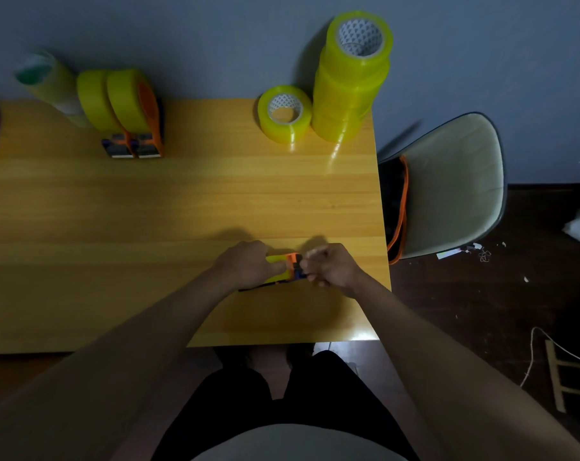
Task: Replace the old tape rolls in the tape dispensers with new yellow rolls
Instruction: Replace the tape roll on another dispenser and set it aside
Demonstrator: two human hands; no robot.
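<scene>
Nearest the table's front edge, both hands work on one orange tape dispenser (290,266) already carrying a yellow roll. The left hand (245,264) is wrapped over the roll and frame, pinning it to the wooden table (182,201); the right hand (328,266) has its fingers curled in at the dark cutter end, apparently pinching the tape's free end, though the tape itself is too small to make out. My judgement is that the tape is being threaded to the blade. The risk here is the tape folding back and sticking to itself, or a fingertip catching the serrated edge if the pull slips. Further back on the left stand two loaded dispensers (134,114) side by side, with a pale roll stack (52,84) just beyond them. Far right, a single yellow roll (283,113) sits just beside a tall stack of yellow rolls (351,78); a careless reach could topple that stack.
</scene>
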